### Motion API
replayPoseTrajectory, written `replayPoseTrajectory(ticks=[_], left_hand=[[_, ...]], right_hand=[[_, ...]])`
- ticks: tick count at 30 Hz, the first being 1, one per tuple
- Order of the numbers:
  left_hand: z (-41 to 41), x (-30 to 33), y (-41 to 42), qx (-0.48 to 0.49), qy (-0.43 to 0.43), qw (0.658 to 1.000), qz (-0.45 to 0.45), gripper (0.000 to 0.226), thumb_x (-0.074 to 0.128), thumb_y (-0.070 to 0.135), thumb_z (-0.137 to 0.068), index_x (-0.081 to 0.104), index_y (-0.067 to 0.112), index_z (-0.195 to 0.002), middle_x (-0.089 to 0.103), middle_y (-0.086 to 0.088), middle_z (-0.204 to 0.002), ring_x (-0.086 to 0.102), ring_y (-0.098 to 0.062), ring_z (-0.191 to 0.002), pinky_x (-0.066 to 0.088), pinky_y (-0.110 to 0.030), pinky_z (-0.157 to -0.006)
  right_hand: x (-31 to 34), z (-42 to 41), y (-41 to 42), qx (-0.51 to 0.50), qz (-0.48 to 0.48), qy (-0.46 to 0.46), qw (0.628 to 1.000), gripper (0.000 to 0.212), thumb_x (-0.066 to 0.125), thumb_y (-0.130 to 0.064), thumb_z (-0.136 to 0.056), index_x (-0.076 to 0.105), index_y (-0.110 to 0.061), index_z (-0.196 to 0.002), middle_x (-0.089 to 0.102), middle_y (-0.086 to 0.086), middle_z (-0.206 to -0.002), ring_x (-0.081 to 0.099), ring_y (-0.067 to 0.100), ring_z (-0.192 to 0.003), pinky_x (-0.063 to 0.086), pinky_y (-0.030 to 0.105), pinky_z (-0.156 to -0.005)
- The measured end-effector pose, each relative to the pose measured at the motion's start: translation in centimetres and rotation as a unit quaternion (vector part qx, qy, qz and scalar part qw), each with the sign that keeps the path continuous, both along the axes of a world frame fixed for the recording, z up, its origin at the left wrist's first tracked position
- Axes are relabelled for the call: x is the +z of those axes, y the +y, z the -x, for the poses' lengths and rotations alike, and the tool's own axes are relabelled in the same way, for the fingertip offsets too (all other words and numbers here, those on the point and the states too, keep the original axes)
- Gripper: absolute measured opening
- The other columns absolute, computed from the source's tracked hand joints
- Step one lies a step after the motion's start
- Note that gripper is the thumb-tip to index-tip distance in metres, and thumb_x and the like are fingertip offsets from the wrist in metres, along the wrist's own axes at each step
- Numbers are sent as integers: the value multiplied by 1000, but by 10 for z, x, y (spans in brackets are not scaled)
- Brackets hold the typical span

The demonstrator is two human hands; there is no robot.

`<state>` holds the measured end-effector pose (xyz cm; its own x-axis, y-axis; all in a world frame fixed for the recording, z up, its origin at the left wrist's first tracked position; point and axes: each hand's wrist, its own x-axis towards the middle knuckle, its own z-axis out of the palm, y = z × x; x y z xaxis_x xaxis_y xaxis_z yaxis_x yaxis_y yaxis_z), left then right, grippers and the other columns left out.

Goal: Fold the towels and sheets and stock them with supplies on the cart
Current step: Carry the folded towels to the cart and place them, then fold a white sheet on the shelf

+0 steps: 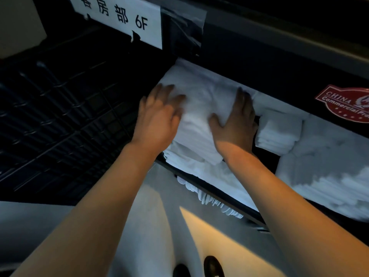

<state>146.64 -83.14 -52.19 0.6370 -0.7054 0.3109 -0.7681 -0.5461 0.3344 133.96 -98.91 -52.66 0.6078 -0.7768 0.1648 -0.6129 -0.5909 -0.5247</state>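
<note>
Cart [279,62] fills most of the view, dark body with an open shelf running from 10 o'clock down to 4 o'clock. Mesh side [65,108] sits at 9 o'clock, pretty murky. White stacks [327,168] of folded linen fill the shelf out toward 3 o'clock. Towel [199,114] is on top of the pile at dead center, inside the shelf's near end. Label [117,15] reading 6F is taped up at 11 o'clock, red sticker [347,102] at 3. Left hand [159,116] is blurry, fingers spread and lying on the towel's left edge. Right hand [235,120] is flat, fingers straight, pressing the towel's right side. Neither is gripping anything. 2 dark shoes [213,265] at 6 o'clock.
</note>
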Motion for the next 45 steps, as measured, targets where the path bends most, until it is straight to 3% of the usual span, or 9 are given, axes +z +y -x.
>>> replayPoseTrajectory(ticks=[3,7,10,15,18,21,33,40,45], left_hand=[[-13,-2,-6,-34,48,993,-104,50,35,46,-108,34,40,-157,24,6,-169,9,-21,-158,10,-66,-122],[-36,-12,2,-45,68,991,-110,50,33,40,-110,29,38,-160,21,7,-170,9,-18,-158,11,-62,-123],[-46,-19,2,-60,66,987,-130,50,31,39,-111,27,39,-160,19,8,-170,8,-17,-158,12,-59,-124],[-50,-12,-7,-53,99,978,-173,50,27,43,-110,22,44,-160,12,13,-171,2,-14,-158,8,-58,-126],[-45,-1,-10,-40,123,974,-189,51,28,47,-109,23,45,-159,12,12,-171,1,-15,-158,8,-63,-124],[-24,8,3,-32,88,981,-170,53,35,48,-107,28,41,-159,15,7,-171,4,-21,-158,13,-65,-121],[66,72,163,111,101,973,-178,57,42,49,-105,32,32,-159,19,2,-171,6,-27,-158,13,-68,-121],[123,145,242,243,53,957,-148,57,47,48,-103,40,28,-156,30,-3,-166,17,-32,-156,22,-68,-118],[185,195,297,351,37,925,-141,58,47,50,-101,42,27,-154,35,-4,-164,22,-30,-154,26,-60,-118]], right_hand=[[6,-5,12,143,77,72,984,69,48,-40,-102,21,-26,-164,9,-1,-173,3,24,-159,10,54,-126],[-6,-11,16,306,100,124,938,57,30,-45,-109,20,-33,-164,11,-8,-172,1,16,-159,1,51,-128],[-25,3,2,304,139,144,931,59,26,-47,-110,10,-33,-165,3,-10,-173,-5,15,-159,3,47,-129],[-31,17,-17,277,106,161,941,67,23,-57,-108,-1,-31,-165,-10,-10,-172,-14,12,-157,2,44,-129],[-19,18,-13,277,91,189,938,72,28,-58,-107,-4,-30,-165,-14,-8,-172,-17,13,-157,1,46,-129],[-3,30,0,275,79,206,936,80,35,-59,-104,-3,-25,-165,-13,-4,-172,-14,17,-158,0,48,-129],[56,60,106,380,-17,101,919,75,44,-49,-103,11,-23,-165,3,-2,-173,-6,22,-159,1,54,-128],[132,47,170,493,-5,48,869,78,49,-50,-99,16,-23,-164,9,-3,-173,1,23,-159,7,57,-127],[191,42,224,569,-1,-4,822,76,51,-52,-100,20,-23,-163,14,1,-171,9,23,-158,13,55,-127]])
